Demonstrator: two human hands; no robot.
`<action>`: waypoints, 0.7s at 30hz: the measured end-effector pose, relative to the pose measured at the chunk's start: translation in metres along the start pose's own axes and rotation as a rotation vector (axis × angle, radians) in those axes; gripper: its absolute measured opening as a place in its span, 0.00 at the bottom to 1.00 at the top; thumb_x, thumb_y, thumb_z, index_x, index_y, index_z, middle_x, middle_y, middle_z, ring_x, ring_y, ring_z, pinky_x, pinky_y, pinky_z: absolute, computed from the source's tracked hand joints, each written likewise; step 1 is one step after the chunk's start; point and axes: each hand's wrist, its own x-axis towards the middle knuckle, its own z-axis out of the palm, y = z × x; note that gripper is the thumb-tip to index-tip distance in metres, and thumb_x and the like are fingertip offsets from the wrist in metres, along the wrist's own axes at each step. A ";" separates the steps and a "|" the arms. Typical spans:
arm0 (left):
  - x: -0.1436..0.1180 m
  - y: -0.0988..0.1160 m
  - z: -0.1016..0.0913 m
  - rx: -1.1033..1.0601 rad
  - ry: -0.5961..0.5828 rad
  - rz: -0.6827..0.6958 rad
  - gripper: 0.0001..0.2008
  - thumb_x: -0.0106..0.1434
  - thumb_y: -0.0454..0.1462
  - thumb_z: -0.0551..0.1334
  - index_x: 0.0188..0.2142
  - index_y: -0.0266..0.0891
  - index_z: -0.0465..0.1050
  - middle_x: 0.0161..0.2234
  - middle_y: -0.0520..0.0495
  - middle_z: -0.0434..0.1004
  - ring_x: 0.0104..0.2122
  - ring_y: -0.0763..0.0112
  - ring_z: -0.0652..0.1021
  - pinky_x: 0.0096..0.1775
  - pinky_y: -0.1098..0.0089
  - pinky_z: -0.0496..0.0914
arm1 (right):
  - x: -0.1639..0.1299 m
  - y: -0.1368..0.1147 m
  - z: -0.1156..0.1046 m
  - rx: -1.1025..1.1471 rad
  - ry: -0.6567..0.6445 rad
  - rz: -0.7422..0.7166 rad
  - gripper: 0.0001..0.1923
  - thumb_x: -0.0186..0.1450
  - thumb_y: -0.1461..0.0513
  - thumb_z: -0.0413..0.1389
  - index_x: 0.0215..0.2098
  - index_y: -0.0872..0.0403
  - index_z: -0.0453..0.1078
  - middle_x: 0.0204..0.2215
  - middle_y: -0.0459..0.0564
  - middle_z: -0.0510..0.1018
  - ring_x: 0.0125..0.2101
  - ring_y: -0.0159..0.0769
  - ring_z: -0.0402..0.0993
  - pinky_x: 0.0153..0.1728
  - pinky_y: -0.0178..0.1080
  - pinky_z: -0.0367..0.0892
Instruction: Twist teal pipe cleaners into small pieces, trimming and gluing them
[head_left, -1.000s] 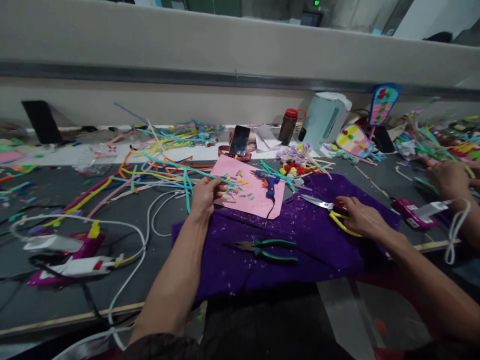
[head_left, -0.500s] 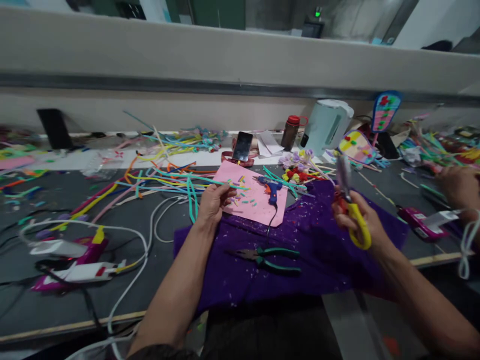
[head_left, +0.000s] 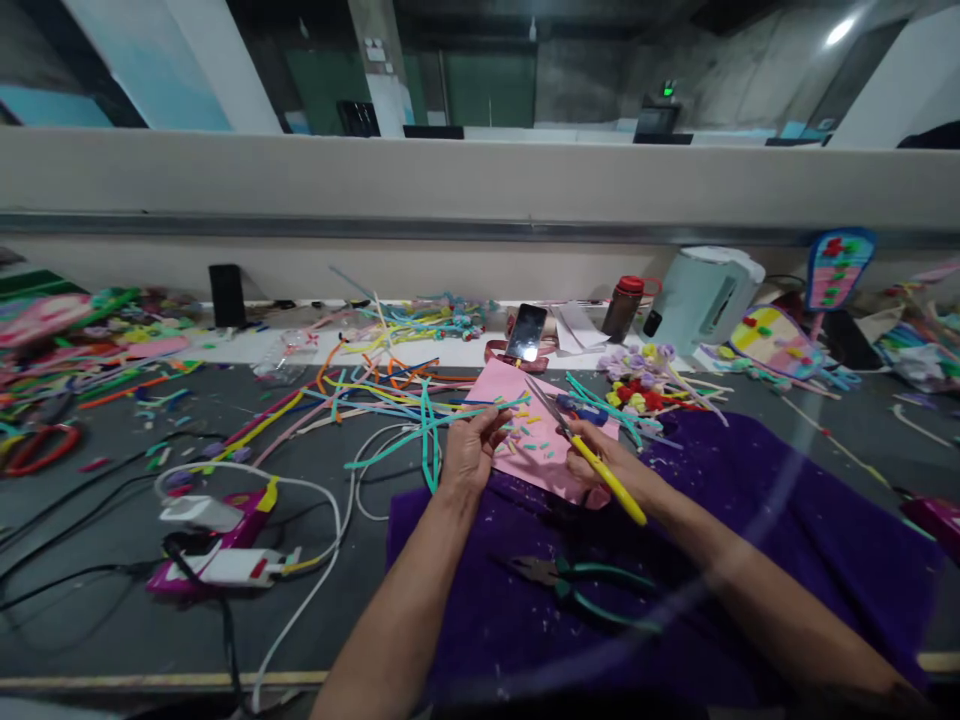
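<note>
Between the fingers of my left hand (head_left: 471, 448) is a teal pipe cleaner (head_left: 401, 440), its short end sticking out to the right. My right hand (head_left: 611, 462) grips a pair of scissors (head_left: 609, 478) with yellow and red handles. The scissor blades point up and left, close to that short end. Beneath both hands lies a pink sheet (head_left: 501, 385), scattered with small cut pieces (head_left: 534, 420) in several colours. A blue glue gun (head_left: 583, 408) rests on the sheet, partly hidden behind the scissors. Pliers (head_left: 559, 575) with green handles lie nearer me on a purple cloth (head_left: 750, 500).
Loose pipe cleaners (head_left: 285, 410) spread to the left, beside a magenta power strip (head_left: 217, 545) and white cable. Toward the back stand a phone (head_left: 527, 332), a bottle (head_left: 622, 310) and a kettle (head_left: 701, 300). Small pipe-cleaner flowers (head_left: 637, 375) lie right of the sheet.
My right hand has brought the scissors left, from over the purple cloth to beside my left hand. The view has shifted, and the other person's hand at the right is out of sight.
</note>
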 end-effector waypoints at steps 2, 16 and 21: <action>-0.001 -0.003 0.001 -0.013 0.005 0.006 0.06 0.45 0.32 0.65 0.26 0.33 0.70 0.25 0.48 0.77 0.30 0.69 0.78 0.24 0.78 0.68 | 0.000 0.001 0.001 -0.011 -0.002 0.012 0.25 0.54 0.51 0.57 0.46 0.51 0.57 0.22 0.40 0.59 0.21 0.25 0.55 0.22 0.30 0.56; -0.011 -0.017 0.010 0.003 -0.099 -0.051 0.07 0.47 0.31 0.64 0.28 0.35 0.68 0.30 0.46 0.78 0.32 0.67 0.78 0.26 0.77 0.70 | -0.006 -0.001 0.007 -0.168 0.027 -0.010 0.21 0.55 0.55 0.56 0.44 0.51 0.59 0.26 0.41 0.63 0.24 0.27 0.58 0.24 0.30 0.56; -0.015 -0.022 0.014 0.025 -0.132 -0.081 0.08 0.48 0.32 0.64 0.29 0.35 0.68 0.30 0.47 0.78 0.32 0.67 0.78 0.26 0.77 0.69 | -0.008 0.003 0.008 -0.182 0.091 -0.015 0.19 0.56 0.53 0.55 0.42 0.51 0.61 0.26 0.42 0.64 0.23 0.26 0.59 0.23 0.30 0.56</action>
